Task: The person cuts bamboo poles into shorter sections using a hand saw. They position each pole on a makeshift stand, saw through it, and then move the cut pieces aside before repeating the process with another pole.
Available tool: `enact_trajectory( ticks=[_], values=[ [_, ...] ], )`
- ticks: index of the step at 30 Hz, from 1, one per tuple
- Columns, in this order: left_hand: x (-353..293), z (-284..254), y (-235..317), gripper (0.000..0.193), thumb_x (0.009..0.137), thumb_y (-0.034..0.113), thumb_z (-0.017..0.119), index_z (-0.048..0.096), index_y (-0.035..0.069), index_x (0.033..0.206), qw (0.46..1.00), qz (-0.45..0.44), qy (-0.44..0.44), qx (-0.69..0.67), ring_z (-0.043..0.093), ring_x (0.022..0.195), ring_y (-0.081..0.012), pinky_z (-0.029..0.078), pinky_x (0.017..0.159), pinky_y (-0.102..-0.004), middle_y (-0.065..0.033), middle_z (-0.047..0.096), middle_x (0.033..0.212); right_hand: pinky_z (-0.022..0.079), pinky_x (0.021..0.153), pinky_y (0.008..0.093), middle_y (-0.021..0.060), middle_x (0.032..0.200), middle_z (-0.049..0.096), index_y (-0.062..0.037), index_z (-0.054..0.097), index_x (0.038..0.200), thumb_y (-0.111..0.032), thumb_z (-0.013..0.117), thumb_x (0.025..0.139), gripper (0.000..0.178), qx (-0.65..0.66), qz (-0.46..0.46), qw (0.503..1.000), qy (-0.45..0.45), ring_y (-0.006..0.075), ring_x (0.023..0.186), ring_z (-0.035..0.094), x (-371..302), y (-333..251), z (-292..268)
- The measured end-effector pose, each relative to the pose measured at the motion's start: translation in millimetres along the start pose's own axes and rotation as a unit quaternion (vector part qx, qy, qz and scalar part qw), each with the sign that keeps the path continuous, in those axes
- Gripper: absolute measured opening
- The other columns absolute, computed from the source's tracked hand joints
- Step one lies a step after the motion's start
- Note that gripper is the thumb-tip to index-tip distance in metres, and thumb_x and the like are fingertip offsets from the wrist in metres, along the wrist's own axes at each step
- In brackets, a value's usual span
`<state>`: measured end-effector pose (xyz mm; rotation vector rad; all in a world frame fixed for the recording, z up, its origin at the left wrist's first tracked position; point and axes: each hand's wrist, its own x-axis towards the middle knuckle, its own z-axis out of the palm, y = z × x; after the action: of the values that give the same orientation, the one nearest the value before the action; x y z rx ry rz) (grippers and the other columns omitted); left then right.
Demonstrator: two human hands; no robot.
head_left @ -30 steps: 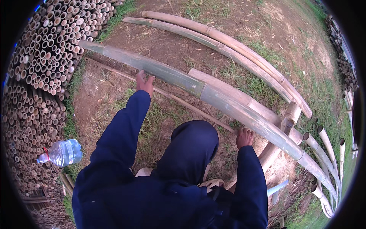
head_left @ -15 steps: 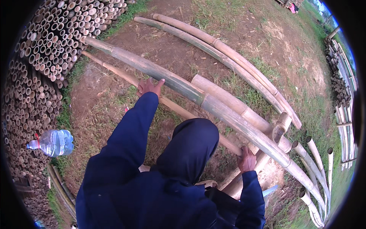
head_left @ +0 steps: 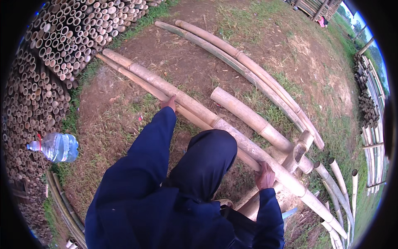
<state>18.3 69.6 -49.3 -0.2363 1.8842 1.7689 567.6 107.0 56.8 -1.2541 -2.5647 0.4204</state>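
Observation:
A slender tan bamboo pole point(head_left: 192, 117) lies slantwise in front of me, close alongside a thick bamboo pole point(head_left: 240, 138). My left hand point(head_left: 169, 102) is closed over the slender pole at its middle, fingers against the thick one. Around the slender pole's near right end my right hand point(head_left: 265, 176) is wrapped, touching or nearly touching the thick pole; exact contact is hard to tell. The thick pole's pale tan side faces up. Beyond it, a short thick bamboo piece point(head_left: 248, 116) lies by an upright, open-ended bamboo stub point(head_left: 302, 148).
Two long bamboo poles point(head_left: 244, 62) lie farther off. Bamboo is stacked high at left point(head_left: 37, 95), beside a clear water jug point(head_left: 60, 147). Several cut poles point(head_left: 338, 182) stand at right. A blue blade-like piece point(head_left: 289, 213) lies near my right sleeve.
The thick pole has come closer against the slender one and now shows a tan face instead of its greenish one. My left fingers have drawn in from spread to closed.

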Motion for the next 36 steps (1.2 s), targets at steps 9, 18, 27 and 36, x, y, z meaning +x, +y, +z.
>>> enact_trajectory(
  ticks=[9, 18, 27, 36],
  values=[
    [-12, 31, -5, 0.084, 0.083, 0.032, 0.083, 0.042, -0.001, 0.148, 0.985, 0.166, 0.041, 0.003, 0.070, 0.102, -0.0293, 0.059, 0.083, -0.0386, -0.0179, 0.067, 0.125, 0.056, 0.075, 0.0488, 0.0168, 0.096, 0.071, -0.0094, 0.064, 0.109, -0.005, 0.084, 0.071, 0.043, -0.005, 0.022, 1.000, 0.022, 0.0412, 0.087, 0.070, 1, 0, -27],
    [-47, 47, 57, 0.071, 0.077, 0.033, 0.086, 0.059, -0.006, 0.131, 0.957, 0.192, 0.091, 0.198, 0.070, 0.101, -0.0330, 0.056, 0.090, -0.0438, -0.0214, 0.068, 0.117, 0.057, 0.073, 0.0424, 0.0204, 0.092, 0.073, -0.0038, 0.069, 0.101, -0.010, 0.086, 0.078, 0.029, -0.010, -0.016, 0.999, 0.040, 0.0386, 0.084, 0.075, 45, 25, -107],
    [-98, 52, 64, 0.016, 0.088, 0.009, 0.077, 0.070, 0.003, 0.100, 0.985, 0.029, -0.131, -0.110, 0.067, 0.073, -0.0122, 0.056, 0.067, -0.0261, -0.0050, 0.071, 0.087, 0.056, 0.070, 0.0465, 0.0204, 0.088, 0.073, -0.0043, 0.068, 0.100, -0.002, 0.085, 0.073, 0.032, -0.009, -0.004, 0.999, 0.046, 0.0417, 0.082, 0.073, 27, 46, -141],
    [-96, 48, 71, 0.009, 0.091, 0.009, 0.074, 0.070, 0.005, 0.098, 0.978, 0.062, -0.123, -0.158, 0.067, 0.074, -0.0134, 0.056, 0.067, -0.0264, -0.0042, 0.070, 0.085, 0.056, 0.070, 0.0464, 0.0199, 0.090, 0.073, -0.0045, 0.068, 0.102, -0.003, 0.082, 0.074, 0.031, -0.022, -0.035, 0.999, 0.031, 0.0414, 0.081, 0.072, 44, 38, -146]
  ],
)
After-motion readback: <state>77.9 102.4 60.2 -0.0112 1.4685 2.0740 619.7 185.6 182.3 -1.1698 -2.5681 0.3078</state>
